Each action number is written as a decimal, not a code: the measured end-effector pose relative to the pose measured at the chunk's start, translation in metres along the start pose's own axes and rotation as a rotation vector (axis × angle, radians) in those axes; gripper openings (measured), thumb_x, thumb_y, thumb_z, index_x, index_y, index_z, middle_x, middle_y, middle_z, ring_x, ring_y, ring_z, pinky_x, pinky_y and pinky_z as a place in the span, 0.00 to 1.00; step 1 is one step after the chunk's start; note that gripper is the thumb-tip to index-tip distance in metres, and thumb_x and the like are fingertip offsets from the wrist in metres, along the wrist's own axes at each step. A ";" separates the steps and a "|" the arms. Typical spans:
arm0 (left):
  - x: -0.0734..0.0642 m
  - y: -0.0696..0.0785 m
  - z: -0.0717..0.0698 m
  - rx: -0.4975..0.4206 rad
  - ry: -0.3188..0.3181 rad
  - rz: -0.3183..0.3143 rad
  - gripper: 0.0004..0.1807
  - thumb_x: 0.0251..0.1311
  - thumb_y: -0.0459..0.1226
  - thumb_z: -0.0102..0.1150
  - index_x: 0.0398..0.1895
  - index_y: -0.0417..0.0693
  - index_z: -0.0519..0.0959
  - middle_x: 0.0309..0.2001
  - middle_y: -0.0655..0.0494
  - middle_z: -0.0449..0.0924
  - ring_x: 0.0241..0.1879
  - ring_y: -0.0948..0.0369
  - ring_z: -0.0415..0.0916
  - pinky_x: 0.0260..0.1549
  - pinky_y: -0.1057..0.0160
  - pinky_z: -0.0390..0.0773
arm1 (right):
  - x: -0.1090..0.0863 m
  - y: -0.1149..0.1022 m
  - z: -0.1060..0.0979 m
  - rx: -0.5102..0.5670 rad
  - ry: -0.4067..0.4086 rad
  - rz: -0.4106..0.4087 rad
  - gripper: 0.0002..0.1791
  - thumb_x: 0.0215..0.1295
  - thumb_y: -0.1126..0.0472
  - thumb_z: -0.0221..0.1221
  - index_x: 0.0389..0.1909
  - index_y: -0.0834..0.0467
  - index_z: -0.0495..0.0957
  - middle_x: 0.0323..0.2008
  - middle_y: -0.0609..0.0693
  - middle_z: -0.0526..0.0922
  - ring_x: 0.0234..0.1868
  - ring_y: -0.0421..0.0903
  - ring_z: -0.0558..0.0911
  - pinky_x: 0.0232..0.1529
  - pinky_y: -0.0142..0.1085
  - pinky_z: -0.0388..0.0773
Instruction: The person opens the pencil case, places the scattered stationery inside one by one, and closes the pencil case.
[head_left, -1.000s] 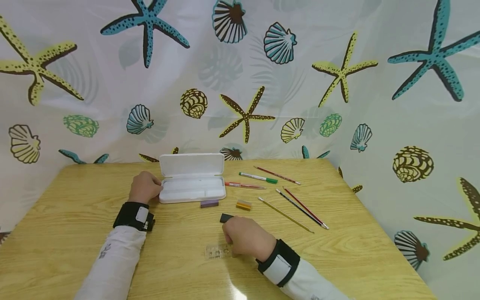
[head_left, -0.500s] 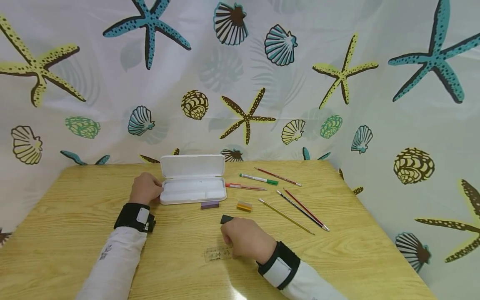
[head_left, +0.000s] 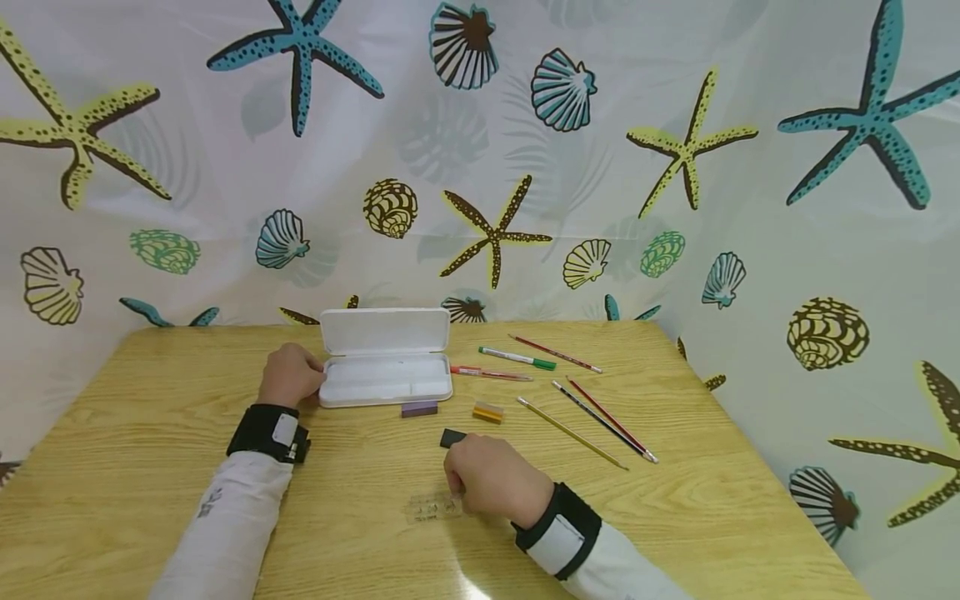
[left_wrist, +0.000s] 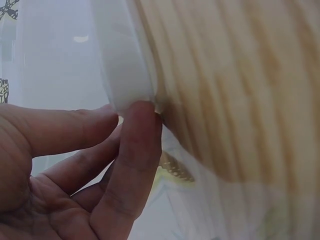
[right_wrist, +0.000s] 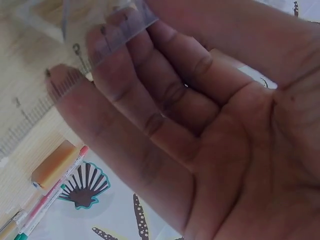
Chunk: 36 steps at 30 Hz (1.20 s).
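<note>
At the left end of an opened white pencil case [head_left: 386, 379], my left hand [head_left: 291, 375] pinches its edge between thumb and fingers. The left wrist view shows the fingertips [left_wrist: 140, 112] against the corner of the white case [left_wrist: 122, 65]. My right hand [head_left: 497, 479] holds a clear plastic ruler [head_left: 432, 507] low over the table's near middle. Up close, the ruler [right_wrist: 75, 75] has a printed scale, with several fingers lying behind it. A black block [head_left: 452, 437] sits just beyond the right knuckles, partly hidden by them.
A purple block [head_left: 419, 408] and an orange block [head_left: 488, 412] lie before the case. To the right are an orange pen [head_left: 491, 372], a green-capped marker [head_left: 517, 358], a yellow pencil [head_left: 572, 432], a dark pencil [head_left: 596, 414] and two red pencils, one farther back [head_left: 555, 352].
The clear ruler has tilted slightly in my right hand, its left end shifting a little. My left hand and the pencil case have stayed in place.
</note>
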<state>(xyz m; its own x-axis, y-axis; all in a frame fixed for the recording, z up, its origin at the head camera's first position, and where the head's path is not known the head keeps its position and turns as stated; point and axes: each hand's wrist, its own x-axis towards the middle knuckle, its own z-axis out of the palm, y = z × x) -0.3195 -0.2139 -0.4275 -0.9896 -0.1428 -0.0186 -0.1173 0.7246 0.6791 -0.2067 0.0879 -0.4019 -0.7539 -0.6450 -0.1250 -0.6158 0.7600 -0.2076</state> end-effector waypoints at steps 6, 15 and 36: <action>0.001 -0.004 0.000 0.010 0.007 0.000 0.11 0.61 0.28 0.61 0.40 0.25 0.85 0.36 0.33 0.84 0.25 0.52 0.80 0.23 0.62 0.78 | 0.000 -0.002 -0.001 -0.011 0.007 -0.034 0.14 0.50 0.74 0.72 0.21 0.52 0.82 0.20 0.39 0.76 0.23 0.36 0.72 0.25 0.28 0.70; 0.000 -0.004 -0.001 0.013 0.014 -0.003 0.11 0.60 0.28 0.61 0.40 0.25 0.85 0.36 0.34 0.84 0.26 0.51 0.80 0.24 0.60 0.79 | 0.002 -0.004 -0.005 0.035 -0.042 -0.020 0.13 0.53 0.75 0.69 0.24 0.52 0.84 0.23 0.41 0.79 0.25 0.37 0.73 0.27 0.29 0.72; 0.002 -0.002 0.002 0.004 0.029 0.009 0.10 0.60 0.28 0.61 0.39 0.26 0.85 0.36 0.34 0.83 0.28 0.50 0.80 0.23 0.61 0.78 | -0.003 0.007 -0.072 0.043 0.134 -0.023 0.10 0.63 0.72 0.66 0.28 0.54 0.86 0.28 0.44 0.84 0.28 0.39 0.77 0.33 0.35 0.77</action>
<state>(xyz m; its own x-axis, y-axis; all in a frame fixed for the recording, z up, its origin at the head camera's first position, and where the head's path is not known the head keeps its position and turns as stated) -0.3216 -0.2144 -0.4304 -0.9878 -0.1555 0.0087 -0.1087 0.7284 0.6765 -0.2251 0.1007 -0.3330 -0.7651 -0.6439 0.0107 -0.6254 0.7389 -0.2507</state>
